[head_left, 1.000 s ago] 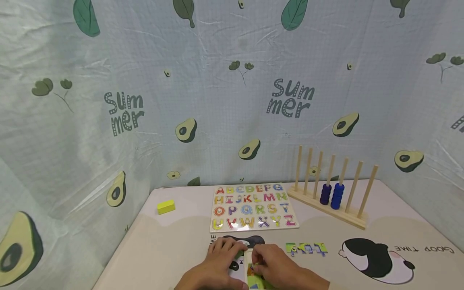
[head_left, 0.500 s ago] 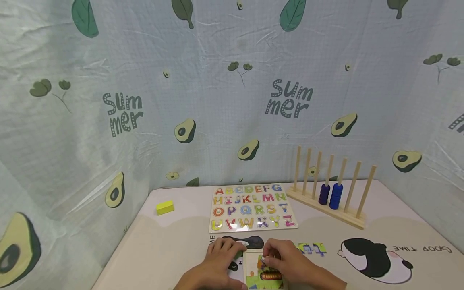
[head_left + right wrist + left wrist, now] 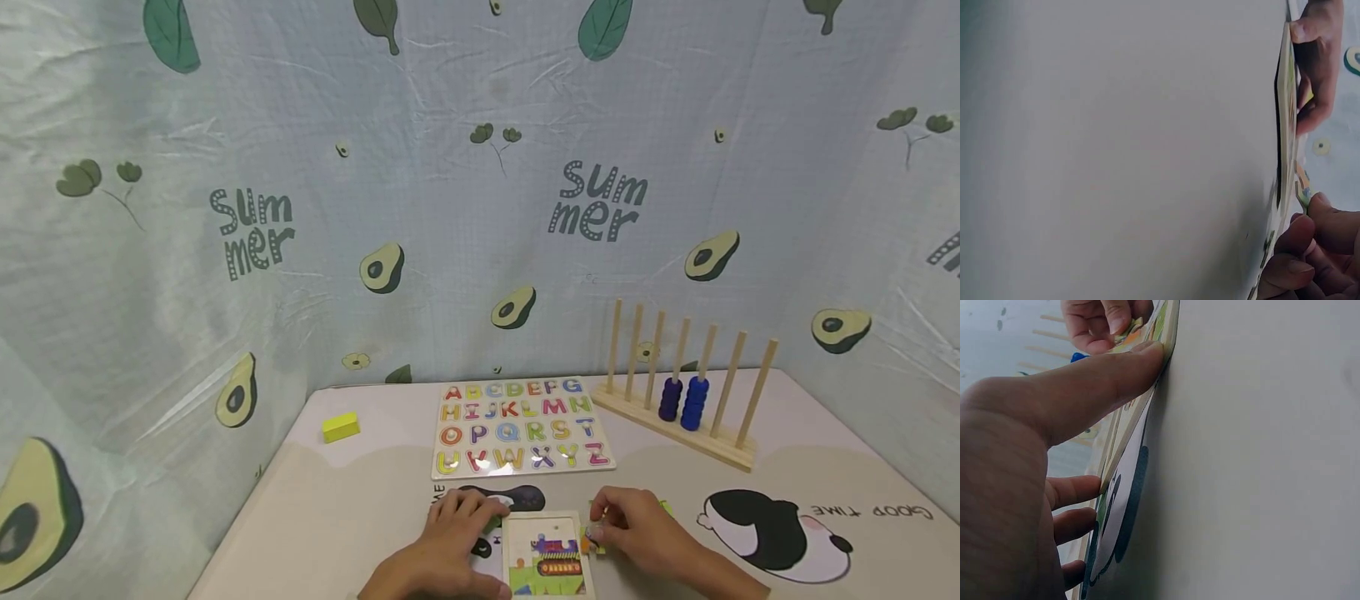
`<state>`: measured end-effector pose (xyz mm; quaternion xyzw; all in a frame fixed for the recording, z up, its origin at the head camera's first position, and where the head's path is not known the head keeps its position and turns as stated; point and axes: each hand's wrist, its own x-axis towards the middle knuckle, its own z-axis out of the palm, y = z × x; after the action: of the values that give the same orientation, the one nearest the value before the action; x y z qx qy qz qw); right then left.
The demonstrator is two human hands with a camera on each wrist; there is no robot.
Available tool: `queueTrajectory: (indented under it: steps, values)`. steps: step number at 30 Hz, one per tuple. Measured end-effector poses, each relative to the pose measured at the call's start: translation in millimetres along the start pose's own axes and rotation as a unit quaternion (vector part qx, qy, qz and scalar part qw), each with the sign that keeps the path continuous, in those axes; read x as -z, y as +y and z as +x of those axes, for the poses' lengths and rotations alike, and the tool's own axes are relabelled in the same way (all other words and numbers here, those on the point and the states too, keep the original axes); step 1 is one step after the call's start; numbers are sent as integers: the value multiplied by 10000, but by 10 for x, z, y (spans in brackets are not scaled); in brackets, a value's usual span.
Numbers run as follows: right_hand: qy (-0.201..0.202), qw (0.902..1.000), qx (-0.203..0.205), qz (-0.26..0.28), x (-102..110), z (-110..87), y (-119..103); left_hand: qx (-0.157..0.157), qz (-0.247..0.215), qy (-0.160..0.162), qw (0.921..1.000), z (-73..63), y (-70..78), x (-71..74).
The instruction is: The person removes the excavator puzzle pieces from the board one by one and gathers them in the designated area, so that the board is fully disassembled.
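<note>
A small wooden jigsaw tray [image 3: 522, 533] lies at the near middle of the table, with several picture pieces in its lower and right part and bare wood at its upper left. My left hand [image 3: 455, 550] rests along its left side, the thumb [image 3: 1113, 372] extended onto the rim and the index finger touching another corner. Just off the tray's right edge, my right hand [image 3: 636, 527] pinches a jigsaw piece [image 3: 587, 542] between thumb and index finger. In the right wrist view this piece [image 3: 1302, 187] shows orange and green.
Loose jigsaw pieces [image 3: 666, 507] lie mostly hidden behind my right hand. An alphabet board [image 3: 522, 429] lies farther back. A wooden peg stand [image 3: 675, 417] with blue and purple rings is at back right, a yellow block [image 3: 341, 427] at back left. A printed curtain [image 3: 450, 208] hangs behind.
My right hand has moved right, from over the tray to beyond its right edge, with the jigsaw piece in its pinch. More of the tray shows. My left hand has stayed put.
</note>
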<state>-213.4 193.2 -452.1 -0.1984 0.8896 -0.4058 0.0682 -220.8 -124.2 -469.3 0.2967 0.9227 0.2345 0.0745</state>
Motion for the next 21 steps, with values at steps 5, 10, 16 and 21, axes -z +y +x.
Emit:
queueTrajectory:
  steps: [5,10,16,21]
  values:
    - [34,9996,-48,-281,44,-14,52,29,-40,-32,10000,2,8,6]
    - [60,9977,-21,-675,78,-19,75,14,-94,-43,9999,-4,11,10]
    - [170,9929,74,-1176,93,-19,65,71,-96,-69,9999,-6,28,21]
    - [153,9897,47,-1419,75,9,43,140,-26,-61,9999,-7,39,13]
